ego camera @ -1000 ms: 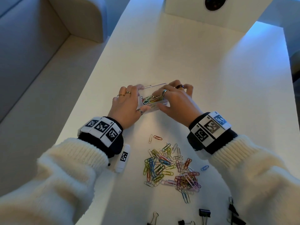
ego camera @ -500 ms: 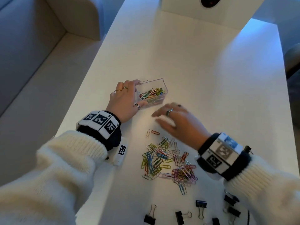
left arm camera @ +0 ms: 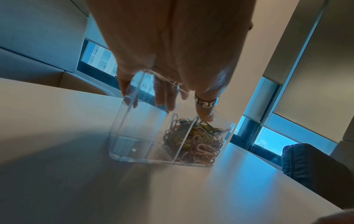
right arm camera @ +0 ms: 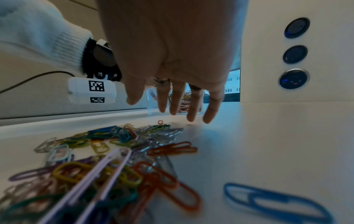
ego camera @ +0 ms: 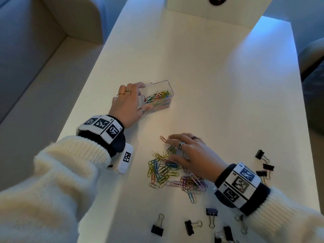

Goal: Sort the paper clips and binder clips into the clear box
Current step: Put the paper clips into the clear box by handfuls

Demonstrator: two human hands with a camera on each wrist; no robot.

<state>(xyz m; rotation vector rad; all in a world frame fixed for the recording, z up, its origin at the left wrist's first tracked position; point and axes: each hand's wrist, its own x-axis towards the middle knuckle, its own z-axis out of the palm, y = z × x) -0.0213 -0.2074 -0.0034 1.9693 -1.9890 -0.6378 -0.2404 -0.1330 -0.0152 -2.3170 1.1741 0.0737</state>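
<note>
The clear box (ego camera: pixel 169 86) stands on the white table (ego camera: pixel 219 85), and my left hand (ego camera: pixel 135 100) grips its left end, fingers over the rim and thumb on the near wall. In the left wrist view a divider splits the box (left arm camera: pixel 134 136); coloured paper clips (left arm camera: pixel 193 141) fill the right compartment, while the left one looks empty. Nearer me lies a loose pile of paper clips (ego camera: pixel 163 171). My right hand (ego camera: pixel 177 148) is spread over its far edge with straight fingers (right arm camera: pixel 191 106), holding nothing. Black binder clips lie at the near edge (ego camera: pixel 157 227) and to the right (ego camera: pixel 263 165).
A white tagged device (ego camera: pixel 126 158) lies beside my left wrist. A white panel (ego camera: pixel 192 6) with round dark buttons (right arm camera: pixel 293 53) stands at the table's far end. A beige sofa (ego camera: pixel 35 50) runs along the table's left edge.
My right hand has left the box and come back toward me, down over the loose pile. The left hand has stayed on the box.
</note>
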